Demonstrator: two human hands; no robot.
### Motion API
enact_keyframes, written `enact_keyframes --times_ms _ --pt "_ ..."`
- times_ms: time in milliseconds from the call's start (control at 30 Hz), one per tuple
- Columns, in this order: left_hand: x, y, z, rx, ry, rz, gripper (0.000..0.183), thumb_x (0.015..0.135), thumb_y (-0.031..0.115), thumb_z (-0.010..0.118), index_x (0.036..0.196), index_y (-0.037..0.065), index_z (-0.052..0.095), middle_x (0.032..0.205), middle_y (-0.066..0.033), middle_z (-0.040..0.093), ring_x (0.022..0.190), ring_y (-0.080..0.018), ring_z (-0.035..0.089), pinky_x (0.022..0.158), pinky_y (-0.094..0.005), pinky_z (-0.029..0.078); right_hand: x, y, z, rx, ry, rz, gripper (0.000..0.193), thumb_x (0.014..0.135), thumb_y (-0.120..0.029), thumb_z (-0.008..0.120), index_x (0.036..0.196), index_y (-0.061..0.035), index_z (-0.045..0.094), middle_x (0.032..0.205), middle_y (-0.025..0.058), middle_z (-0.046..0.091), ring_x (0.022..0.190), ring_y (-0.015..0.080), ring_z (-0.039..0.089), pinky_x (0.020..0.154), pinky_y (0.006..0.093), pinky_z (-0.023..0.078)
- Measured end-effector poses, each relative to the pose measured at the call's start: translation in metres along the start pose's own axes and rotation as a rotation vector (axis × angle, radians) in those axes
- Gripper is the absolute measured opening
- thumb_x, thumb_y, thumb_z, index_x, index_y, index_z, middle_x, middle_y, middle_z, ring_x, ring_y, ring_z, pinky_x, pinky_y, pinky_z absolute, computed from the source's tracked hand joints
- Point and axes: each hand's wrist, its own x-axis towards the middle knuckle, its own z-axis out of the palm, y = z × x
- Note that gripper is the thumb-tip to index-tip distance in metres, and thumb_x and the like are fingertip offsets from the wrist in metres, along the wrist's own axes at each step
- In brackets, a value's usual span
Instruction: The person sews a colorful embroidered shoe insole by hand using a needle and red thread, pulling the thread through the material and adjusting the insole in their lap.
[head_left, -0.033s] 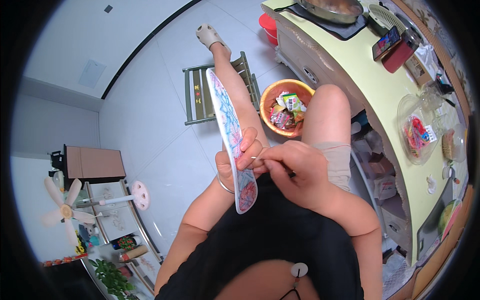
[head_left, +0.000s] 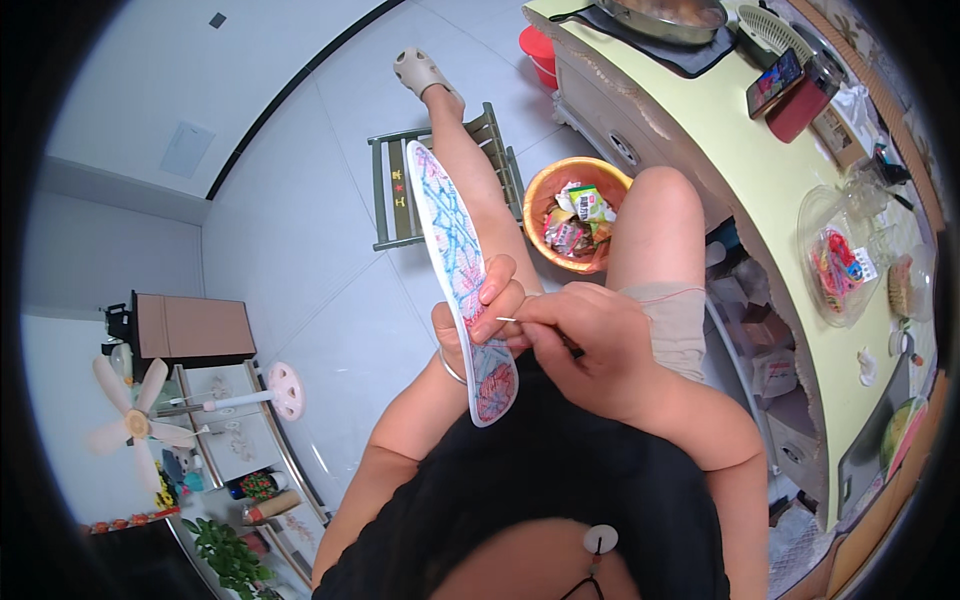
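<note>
My left hand (head_left: 490,305) is closed round the middle of a white insole (head_left: 458,240) stitched in blue, pink and red. The insole stands nearly upright over my lap, its patterned face turned partly to the right. Just right of it, my right hand (head_left: 590,335) pinches a thin needle (head_left: 507,320) between thumb and fingers. The needle's tip points left at the stitched face, close to my left fingers; whether it touches cannot be told. A fine pink thread (head_left: 672,297) runs from behind my right hand across my right thigh.
Between my legs and the cabinet stands an orange bin (head_left: 540,235) with wrappers inside. My foot rests past a green slatted folding stool (head_left: 400,190). Along the right, a pale green counter (head_left: 730,160) holds a phone (head_left: 775,85) and a clear tray (head_left: 815,290) of coloured thread.
The insole has turned slightly, so more of its stitched face shows. More of the needle shows beside my left fingers. Both hands keep their grip.
</note>
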Motion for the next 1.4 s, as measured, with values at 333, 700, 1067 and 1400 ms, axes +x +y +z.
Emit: enact_keyframes --times_ms 333,700,1067,1400 --pt "0.009 -0.006 -0.018 -0.142 -0.271 -0.037 0.010 0.093 0.013 0.042 0.089 0.005 0.047 0.071 -0.0092 0.063 0.082 -0.0236 0.062 0.083 -0.0379 0.043 0.002 0.001 0.020 -0.035 -0.022 -0.093 0.017 0.072 0.001 0.062 0.086 -0.0091 0.063 0.076 0.0025 0.063 0.061 0.0219 0.058 0.053 0.0313 0.044" --pt "0.009 -0.010 -0.017 -0.162 -0.277 -0.042 0.009 0.092 0.014 0.045 0.088 0.005 0.046 0.069 -0.0087 0.062 0.078 -0.0224 0.061 0.079 -0.0362 0.043 0.001 0.003 0.025 -0.090 -0.022 -0.086 0.016 0.073 -0.001 0.064 0.086 -0.0104 0.061 0.077 0.0016 0.063 0.064 0.0204 0.060 0.053 0.0305 0.044" --pt "0.009 -0.012 -0.019 -0.179 -0.269 -0.046 0.010 0.091 0.015 0.048 0.087 0.006 0.045 0.068 -0.0083 0.061 0.075 -0.0212 0.060 0.076 -0.0345 0.043 0.001 0.003 0.025 -0.116 -0.027 -0.080 0.017 0.071 0.000 0.064 0.084 -0.0102 0.059 0.073 0.0010 0.062 0.064 0.0206 0.060 0.052 0.0307 0.044" --pt "0.010 -0.014 -0.019 -0.187 -0.262 -0.046 0.011 0.090 0.015 0.050 0.087 0.006 0.045 0.066 -0.0080 0.060 0.072 -0.0202 0.059 0.072 -0.0330 0.044 0.002 0.002 0.022 -0.093 -0.032 -0.076 0.018 0.070 0.001 0.063 0.084 -0.0092 0.060 0.072 0.0019 0.061 0.063 0.0214 0.059 0.052 0.0313 0.044"
